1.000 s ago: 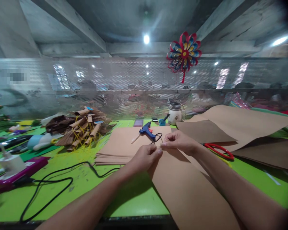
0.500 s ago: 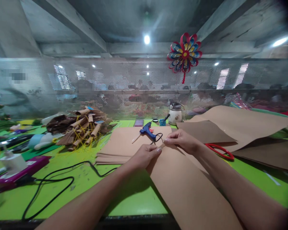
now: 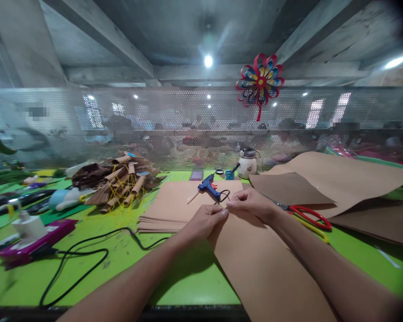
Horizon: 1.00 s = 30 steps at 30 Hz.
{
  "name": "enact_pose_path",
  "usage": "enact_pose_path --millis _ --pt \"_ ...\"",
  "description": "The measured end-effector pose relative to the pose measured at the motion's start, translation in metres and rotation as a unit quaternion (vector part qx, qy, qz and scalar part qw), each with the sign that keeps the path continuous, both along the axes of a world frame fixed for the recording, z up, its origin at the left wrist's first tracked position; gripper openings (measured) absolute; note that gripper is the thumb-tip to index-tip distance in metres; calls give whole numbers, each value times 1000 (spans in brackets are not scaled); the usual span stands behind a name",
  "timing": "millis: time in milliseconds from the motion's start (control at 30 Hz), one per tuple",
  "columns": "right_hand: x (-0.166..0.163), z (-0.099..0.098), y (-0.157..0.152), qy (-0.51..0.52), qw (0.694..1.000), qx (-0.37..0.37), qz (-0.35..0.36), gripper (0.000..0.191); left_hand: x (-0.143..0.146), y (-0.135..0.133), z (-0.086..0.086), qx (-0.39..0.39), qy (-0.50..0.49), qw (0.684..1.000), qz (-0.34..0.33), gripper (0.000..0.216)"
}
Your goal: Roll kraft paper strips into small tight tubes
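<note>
A long sheet of brown kraft paper [image 3: 265, 264] runs from the table's front edge up to both my hands. My left hand [image 3: 210, 219] pinches its far left corner between thumb and fingers. Close beside it, my right hand [image 3: 250, 203] pinches the same far edge, fingertips nearly meeting the left thumb. The edge between the fingertips looks narrowly folded or rolled; fine detail is hidden by the fingers. Just beyond lies a blue glue gun [image 3: 208, 188] on a stack of brown paper sheets [image 3: 164, 208].
Red-handled scissors [image 3: 310, 217] and a yellow-handled tool [image 3: 312, 228] lie right of my right forearm. Large brown sheets [image 3: 336, 179] spread behind them. A white jar [image 3: 247, 165] stands at the back. Left are bundled paper rolls [image 3: 124, 183], a purple power strip [image 3: 40, 246] and a black cord [image 3: 121, 230].
The view has shifted slightly, so everything sits a little lower and to the right. My hands have drawn closer together along the paper's edge, both still pinching it.
</note>
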State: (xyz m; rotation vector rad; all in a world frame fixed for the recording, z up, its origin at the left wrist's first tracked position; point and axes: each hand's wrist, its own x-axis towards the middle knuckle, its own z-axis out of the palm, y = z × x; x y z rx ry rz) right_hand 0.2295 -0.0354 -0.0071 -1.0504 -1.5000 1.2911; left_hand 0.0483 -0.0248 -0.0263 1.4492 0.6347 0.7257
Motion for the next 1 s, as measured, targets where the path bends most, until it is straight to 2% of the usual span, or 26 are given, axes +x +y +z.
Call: enact_pose_path --millis 433,567,733,1000 --pt "-3 4 -3 23 999 -19 -14 28 -1 0 0 -50 -29 998 -31 36" --pt "-2 6 -4 -28 999 15 2 25 -2 4 -5 -12 -12 999 -39 36" --pt "-5 11 -7 -95 995 32 -22 25 -4 3 -6 28 -7 999 -46 33" --pt "-3 6 -3 -106 991 53 -62 25 -5 6 -2 31 31 999 -16 37"
